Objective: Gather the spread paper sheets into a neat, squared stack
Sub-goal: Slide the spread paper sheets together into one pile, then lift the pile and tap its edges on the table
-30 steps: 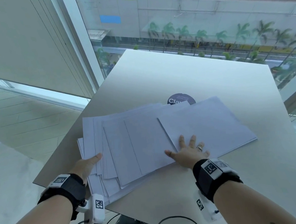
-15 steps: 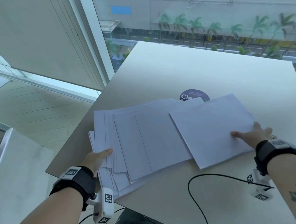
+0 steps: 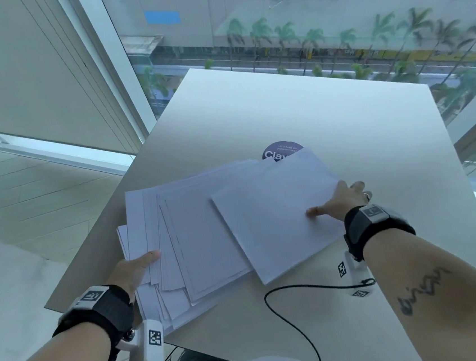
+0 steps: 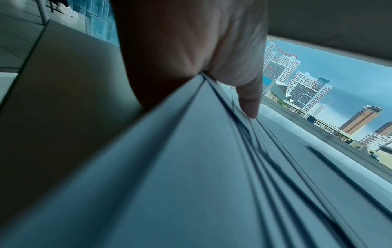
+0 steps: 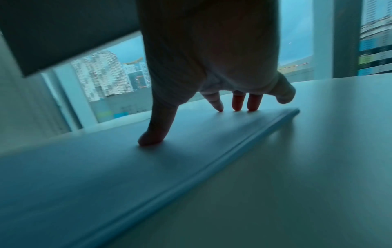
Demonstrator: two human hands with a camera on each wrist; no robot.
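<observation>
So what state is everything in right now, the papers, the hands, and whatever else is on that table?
Paper sheets: fanned out unevenly, not yet squared.
Top bundle: lying skewed across the right of the spread.
Left hand: gripping the left edge of the sheets, thumb on top.
Right hand: fingertips pressing on the top bundle at its right edge.
Round sticker: partly covered by paper.
Black cable: lying loose on the table.
</observation>
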